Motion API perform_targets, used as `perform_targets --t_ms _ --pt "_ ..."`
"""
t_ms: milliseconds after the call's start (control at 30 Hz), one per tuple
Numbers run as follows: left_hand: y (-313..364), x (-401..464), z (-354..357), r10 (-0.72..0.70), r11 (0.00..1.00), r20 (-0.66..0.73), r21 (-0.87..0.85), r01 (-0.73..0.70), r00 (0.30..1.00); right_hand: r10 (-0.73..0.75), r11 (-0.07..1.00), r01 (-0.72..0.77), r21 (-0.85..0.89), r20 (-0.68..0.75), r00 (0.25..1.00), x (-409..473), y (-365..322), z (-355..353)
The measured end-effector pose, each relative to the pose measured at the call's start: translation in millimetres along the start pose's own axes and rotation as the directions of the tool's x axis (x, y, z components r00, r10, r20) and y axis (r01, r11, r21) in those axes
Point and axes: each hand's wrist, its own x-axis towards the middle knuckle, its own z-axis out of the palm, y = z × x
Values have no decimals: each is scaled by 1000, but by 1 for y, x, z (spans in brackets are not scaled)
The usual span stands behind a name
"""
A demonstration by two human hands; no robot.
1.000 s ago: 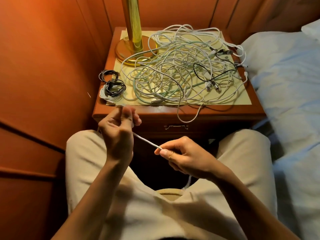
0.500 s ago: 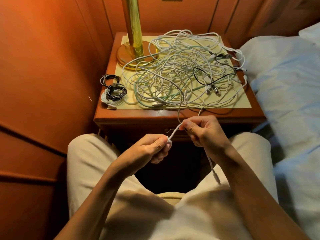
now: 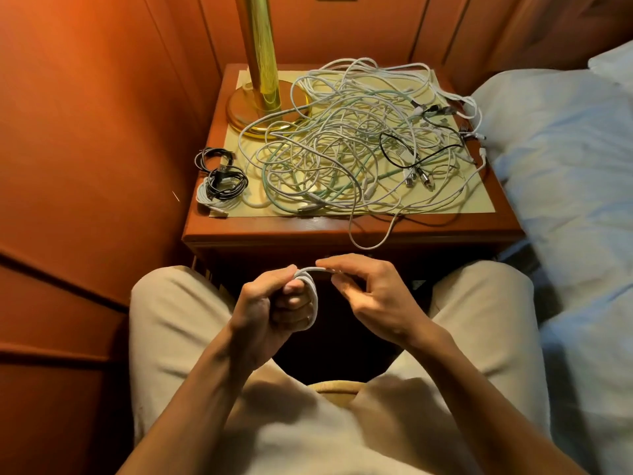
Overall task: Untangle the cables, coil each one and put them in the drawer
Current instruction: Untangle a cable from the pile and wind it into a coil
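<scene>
Coiled cables (image 3: 221, 181): on the left edge of the desk (image 3: 342, 231) I see a small pile already wound up, black ones on top of a white one.

Left hand (image 3: 270, 303): my fingers are curled through the loops of a white cable (image 3: 310, 286). This hand is gripping the coil, low in front of the desk, between my knees.

Right hand (image 3: 366, 289): finger and thumb pinch the same white cable just where it leaves the coil.

How to do it well: I think the right hand should feed each new loop the same size as the others, lay it flat beside them, and not pull hard. The left hand should hold the loops snug so none slip off.

How the cable looks: thin, white and bendy, wound in a few round loops.

Tangle (image 3: 352, 145): a big messy heap of white, pale green and black cables covers the desk top, and one loop hangs over the front edge.

Lamp (image 3: 262, 80): shiny gold, at the back left of the desk.

Drawer: I cannot see if it is open.
</scene>
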Motion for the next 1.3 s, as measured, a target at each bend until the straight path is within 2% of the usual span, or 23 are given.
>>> perform_targets --t_ms 100,167,233,367,433,500,533,567,600,667,733,800,867,933,967,1067,1133,1167,1233,1300 --pt "3 1 1 -4 1000 -94 -22 2 996 -5 1000 5 26 2 1000 0 -5 0" --pt "3 4 2 -8 997 -120 -71 0 993 -7 998 2 67 75 997 -2 -9 4" --pt "2 7 4 -24 992 -132 -124 7 991 17 992 -26 127 73 997 -5 -10 12" --pt "0 11 6 -160 969 -120 -209 133 980 213 927 -189 324 -40 976 -9 -3 24" --pt "-2 14 6 -174 980 -160 -122 155 972 293 860 -248 447 -34 956 -14 -4 27" --pt "-8 17 3 -10 977 -250 206 63 968 333 793 -258 551 -37 942 -16 -6 27" --pt "-11 17 2 125 908 -270 420 0 955 336 784 -251 567 -48 941 -16 -7 26" --pt "-14 18 1 258 794 -259 606 -52 931 331 790 -242 564 -59 942 -15 -8 25" --pt "-15 18 -1 365 667 -226 740 -84 903 327 796 -236 558 -69 942 -13 -9 25" --pt "-13 19 -5 485 450 -125 884 -124 866 335 788 -239 567 -69 940 -8 -8 22" --pt "-8 18 -11 468 319 -4 933 -165 884 356 765 -257 590 -55 933 -4 -6 17" --pt "-5 17 -16 386 246 97 948 -204 917 355 757 -265 597 -36 934 -1 -3 11" --pt "-3 16 -21 392 176 150 956 -234 908 322 747 -273 606 29 946 0 1 5" --pt "-4 15 -21 413 227 149 938 -260 898 289 711 -273 648 84 954 0 3 1" --pt "-6 13 -18 408 311 132 911 -273 904 283 702 -261 662 77 956 0 4 0" --pt "-13 6 -6 325 694 72 660 -289 943 288 747 -197 635 -42 957 1 4 4" --pt "-14 4 2 254 830 55 500 -247 966 292 772 -166 613 -110 950 2 5 9" --pt "-16 4 3 236 851 49 472 -230 971 297 780 -162 605 -129 946 2 4 11" --pt "-17 6 6 245 833 28 506 -225 969 298 797 -169 579 -134 945 0 1 11" --pt "-16 10 7 310 735 30 627 -260 950 294 805 -194 561 -93 951 -4 -3 10"
